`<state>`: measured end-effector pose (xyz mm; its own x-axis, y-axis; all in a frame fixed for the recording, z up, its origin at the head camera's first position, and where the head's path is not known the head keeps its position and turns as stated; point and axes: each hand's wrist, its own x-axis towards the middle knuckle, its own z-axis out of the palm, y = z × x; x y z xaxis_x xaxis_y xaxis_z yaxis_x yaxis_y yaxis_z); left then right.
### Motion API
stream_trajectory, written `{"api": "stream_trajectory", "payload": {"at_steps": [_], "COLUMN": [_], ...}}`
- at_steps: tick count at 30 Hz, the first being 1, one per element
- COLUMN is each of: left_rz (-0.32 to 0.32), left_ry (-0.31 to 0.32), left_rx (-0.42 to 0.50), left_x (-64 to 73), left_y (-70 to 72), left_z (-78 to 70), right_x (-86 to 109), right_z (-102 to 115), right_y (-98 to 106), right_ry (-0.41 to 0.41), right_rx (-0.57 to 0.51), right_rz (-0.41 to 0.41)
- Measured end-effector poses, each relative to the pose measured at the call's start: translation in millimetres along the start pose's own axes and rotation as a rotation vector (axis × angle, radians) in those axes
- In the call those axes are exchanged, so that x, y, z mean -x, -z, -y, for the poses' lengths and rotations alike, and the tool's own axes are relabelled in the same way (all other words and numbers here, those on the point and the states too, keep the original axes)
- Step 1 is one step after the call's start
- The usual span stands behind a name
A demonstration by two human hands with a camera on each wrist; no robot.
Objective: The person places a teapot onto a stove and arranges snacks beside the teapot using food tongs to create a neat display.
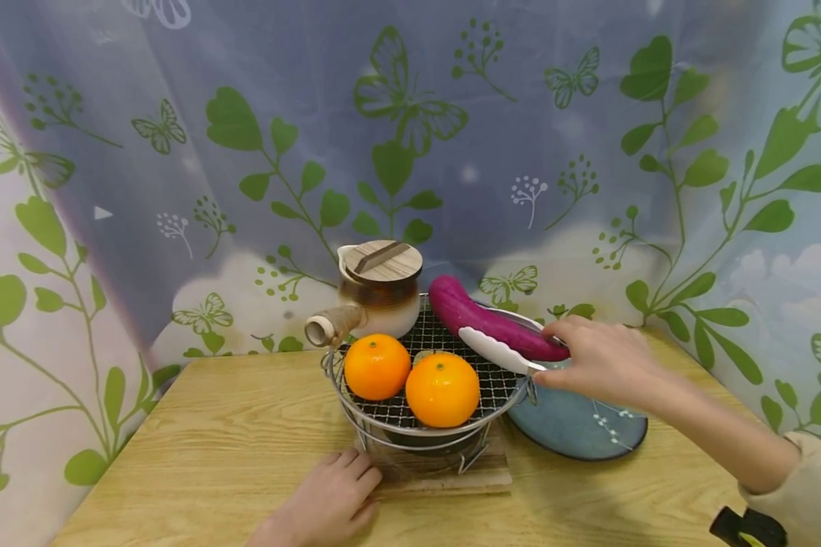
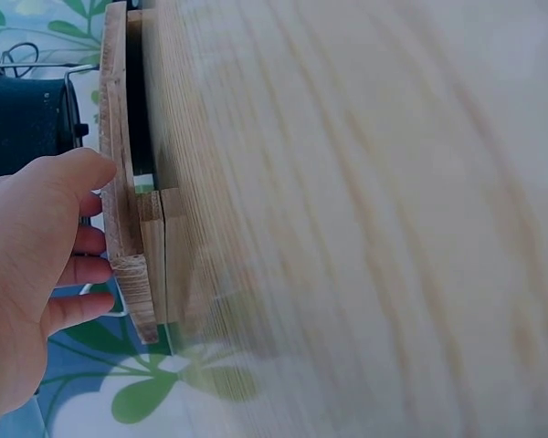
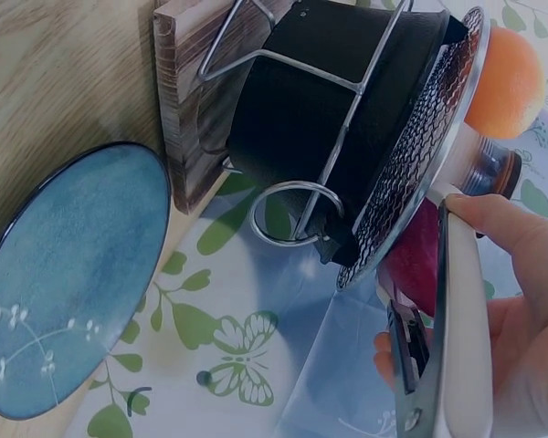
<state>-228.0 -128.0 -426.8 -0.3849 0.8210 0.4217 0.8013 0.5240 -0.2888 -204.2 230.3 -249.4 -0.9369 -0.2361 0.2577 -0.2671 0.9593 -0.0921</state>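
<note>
My right hand (image 1: pixel 598 357) grips a pair of white-handled tongs (image 3: pixel 466 328). Between the white tong tips (image 1: pixel 496 351) lies a long purple sweet potato (image 1: pixel 486 323), tilted over the right side of the round wire grill (image 1: pixel 499 380). Whether it touches the mesh I cannot tell. Two oranges (image 1: pixel 442 390) sit at the front of the grill, and a brown-and-cream pot (image 1: pixel 383 311) with a wooden lid stands at its back left. My left hand (image 1: pixel 331 494) rests against the left end of the wooden base (image 1: pixel 445 482), fingers loosely extended and touching its edge.
A blue plate (image 1: pixel 581 418) with white blossoms lies on the table right of the grill, partly under the right hand. Below the mesh is a black stove body (image 3: pixel 320 100). A patterned cloth (image 1: pixel 280 152) hangs behind the wooden table (image 1: pixel 198 441).
</note>
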Motion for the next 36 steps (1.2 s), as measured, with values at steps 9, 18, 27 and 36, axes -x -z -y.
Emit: {"api": "stream_trajectory", "payload": {"at_steps": [9, 18, 27, 36], "left_rz": [-0.009, -0.014, 0.003, 0.000], "left_ry": [0.001, 0.003, -0.003, -0.006], "left_rx": [0.007, 0.014, 0.007, 0.011], "left_x": [0.5, 0.6, 1.1, 0.2], "left_y": [-1.3, -2.0, -2.9, -1.3], "left_z": [0.3, 0.6, 0.8, 1.0], "right_x": [-1.0, -3.2, -5.8, -9.1], "right_z": [5, 11, 18, 24], "right_y": [-1, -2, -4, -4], "right_ry": [-0.006, -0.028, -0.066, -0.047], "right_rx": [-0.016, -0.034, -0.059, -0.061], "right_rz": [-0.005, 0.010, 0.036, 0.023]}}
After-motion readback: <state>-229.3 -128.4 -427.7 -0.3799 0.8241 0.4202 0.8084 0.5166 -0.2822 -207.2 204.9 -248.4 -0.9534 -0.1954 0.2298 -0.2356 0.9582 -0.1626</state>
